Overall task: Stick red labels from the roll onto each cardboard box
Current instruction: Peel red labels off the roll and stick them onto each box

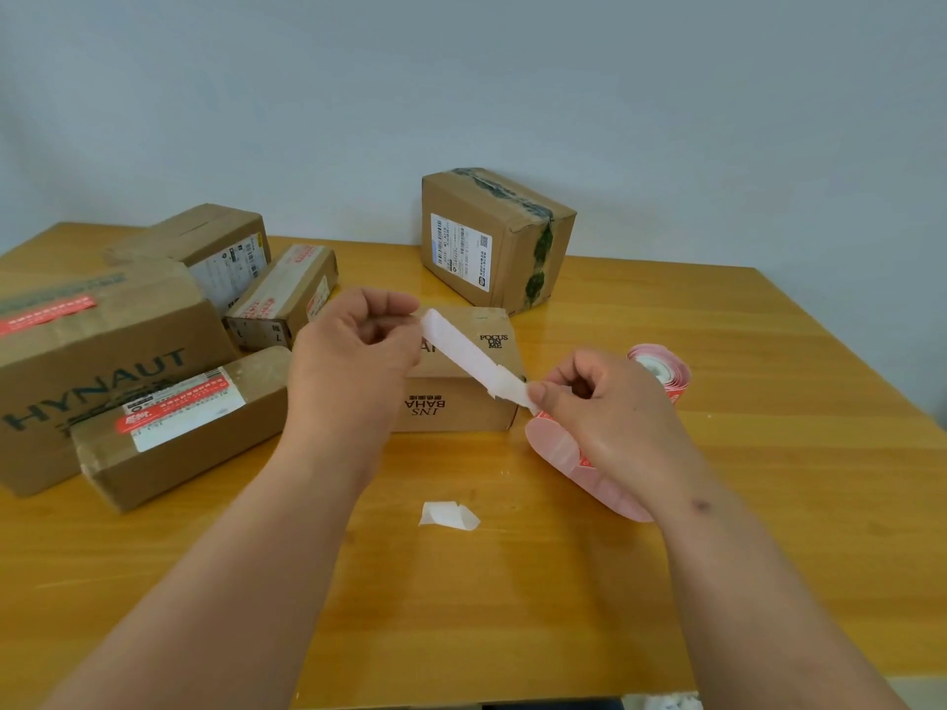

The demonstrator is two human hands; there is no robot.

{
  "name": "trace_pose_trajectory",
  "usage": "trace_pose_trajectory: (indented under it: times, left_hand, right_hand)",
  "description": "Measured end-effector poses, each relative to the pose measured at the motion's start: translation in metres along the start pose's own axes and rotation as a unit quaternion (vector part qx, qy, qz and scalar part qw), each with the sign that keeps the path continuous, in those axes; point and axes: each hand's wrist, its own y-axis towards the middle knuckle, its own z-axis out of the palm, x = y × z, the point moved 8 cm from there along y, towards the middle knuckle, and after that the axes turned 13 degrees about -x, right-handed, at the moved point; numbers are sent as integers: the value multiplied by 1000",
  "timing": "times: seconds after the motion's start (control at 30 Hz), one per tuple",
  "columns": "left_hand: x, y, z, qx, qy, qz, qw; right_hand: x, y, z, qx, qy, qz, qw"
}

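Left hand (353,345) hides the small box's (461,397) left half.

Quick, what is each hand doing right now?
Left hand: pinching the upper end of the long pale label strip.
Right hand: pinching the strip's lower end, where it trails to the pink-red paper label roll.

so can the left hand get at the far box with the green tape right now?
Probably not yet: the left hand pinches the label strip, whose other end the right hand holds. The green-taped box stands unobstructed beyond.
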Motion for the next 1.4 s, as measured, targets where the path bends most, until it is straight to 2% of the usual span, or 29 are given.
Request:
trace_pose_trajectory:
  times: [0.17,0.37,0.43,0.47,0.53,0.57,0.63,0.7,0.83,0.93,1.03,1.1,1.23,1.4]
  left_hand:
    - [6,7,-2,16,-67,-35,997]
    - [6,5,8,76,-136,-54,986]
    - [4,2,10,94,-140,-47,985]
    - [4,0,11,102,-138,-43,984]
    - [3,-3,13,119,-130,-36,984]
    - [2,-5,15,127,-124,-31,984]
    - [1,-9,18,145,-106,-16,984]
    - [-1,-12,21,156,-83,6,984]
    - [-1,-14,18,160,-52,13,986]
    - [8,-10,13,134,-63,-46,988]
    - [18,-6,9,107,-65,-104,987]
    - [20,-7,13,134,-24,-96,986]
    - [23,-7,15,160,-3,-81,984]
    - [20,-2,9,147,25,-61,987]
  right_hand:
    - [-16,0,0,29,-92,8,995]
    - [-5,-13,18,175,-151,-25,973]
    - [-1,-10,16,161,-147,-36,975]
    - [1,-6,12,129,-113,-24,985]
    - [-2,-2,7,81,66,79,991]
    - [-2,-3,11,93,178,149,968]
    - [3,-10,23,144,340,244,897]
    - [7,-12,28,165,387,252,871]
    - [8,-7,22,107,369,187,904]
    - [8,-5,17,70,366,178,911]
    - [14,-5,12,51,300,129,944]
    - [19,-5,10,44,235,84,967]
    - [29,-4,10,49,179,37,982]
    - [25,0,19,68,139,49,987]
